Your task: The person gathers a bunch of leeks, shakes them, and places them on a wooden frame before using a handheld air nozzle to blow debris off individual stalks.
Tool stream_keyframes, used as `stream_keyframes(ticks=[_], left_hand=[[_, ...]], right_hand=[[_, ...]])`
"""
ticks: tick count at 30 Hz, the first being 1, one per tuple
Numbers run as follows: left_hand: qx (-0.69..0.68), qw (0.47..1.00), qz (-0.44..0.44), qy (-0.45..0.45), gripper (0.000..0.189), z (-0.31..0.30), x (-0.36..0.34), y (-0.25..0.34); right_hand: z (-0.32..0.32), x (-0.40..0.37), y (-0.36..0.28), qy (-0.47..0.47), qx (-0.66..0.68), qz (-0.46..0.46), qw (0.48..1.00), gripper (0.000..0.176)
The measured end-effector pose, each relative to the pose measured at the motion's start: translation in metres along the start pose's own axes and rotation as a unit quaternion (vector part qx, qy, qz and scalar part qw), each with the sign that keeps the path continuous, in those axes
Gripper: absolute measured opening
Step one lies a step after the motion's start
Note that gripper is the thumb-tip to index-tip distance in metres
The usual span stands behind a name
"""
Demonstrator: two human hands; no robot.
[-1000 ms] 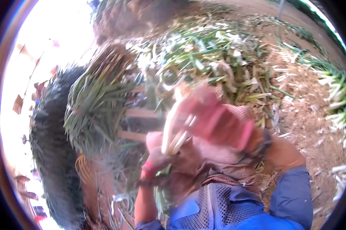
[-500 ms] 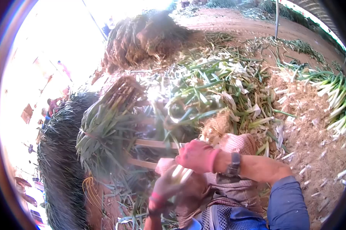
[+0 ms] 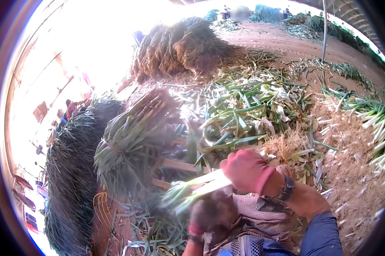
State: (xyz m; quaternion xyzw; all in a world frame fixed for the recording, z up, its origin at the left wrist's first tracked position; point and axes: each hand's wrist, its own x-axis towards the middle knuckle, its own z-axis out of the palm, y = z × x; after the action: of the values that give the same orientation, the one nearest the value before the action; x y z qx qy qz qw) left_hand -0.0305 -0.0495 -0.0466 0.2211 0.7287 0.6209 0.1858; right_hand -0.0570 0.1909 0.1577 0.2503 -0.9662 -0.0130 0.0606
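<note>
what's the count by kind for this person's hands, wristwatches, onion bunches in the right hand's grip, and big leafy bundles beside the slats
Hands: 2 (left hand, right hand)
Wristwatch: 1
Held onion bunch: 1
Leafy bundle beside the wooden slats: 1
Total: 5

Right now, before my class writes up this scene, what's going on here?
A person's gloved right hand grips some green onions by their white lower part. The left hand, blurred, is just below them; whether it touches them is unclear. A large bundle of onions sits to the left, loose leaves are strewn ahead, and white-stemmed onions lie in a row along the right.
</note>
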Motion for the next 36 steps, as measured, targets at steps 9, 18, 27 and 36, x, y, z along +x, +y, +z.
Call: stream_keyframes(ticks=[9, 18, 27, 36], left_hand=[[-0.532, 0.813, 0.084, 0.22, 0.079, -0.047, 0.0, 0.043], [-0.547, 0.809, 0.044, 0.211, 0.075, -0.026, -0.021, 0.009], [-0.575, 0.797, -0.022, 0.184, 0.064, -0.018, -0.033, -0.034], [-0.332, 0.931, -0.022, 0.151, 0.059, -0.039, 0.085, 0.068]], right_hand=[[0.003, -0.013, 0.008, 0.02, 0.048, -0.006, 0.999, 0.03], [0.038, -0.024, -0.006, -0.106, 0.109, -0.026, 0.988, 0.032], [0.067, -0.033, 0.0, -0.034, 0.165, -0.047, 0.985, 0.022], [0.046, -0.11, 0.062, 0.022, 0.191, 0.124, 0.973, 0.04]])
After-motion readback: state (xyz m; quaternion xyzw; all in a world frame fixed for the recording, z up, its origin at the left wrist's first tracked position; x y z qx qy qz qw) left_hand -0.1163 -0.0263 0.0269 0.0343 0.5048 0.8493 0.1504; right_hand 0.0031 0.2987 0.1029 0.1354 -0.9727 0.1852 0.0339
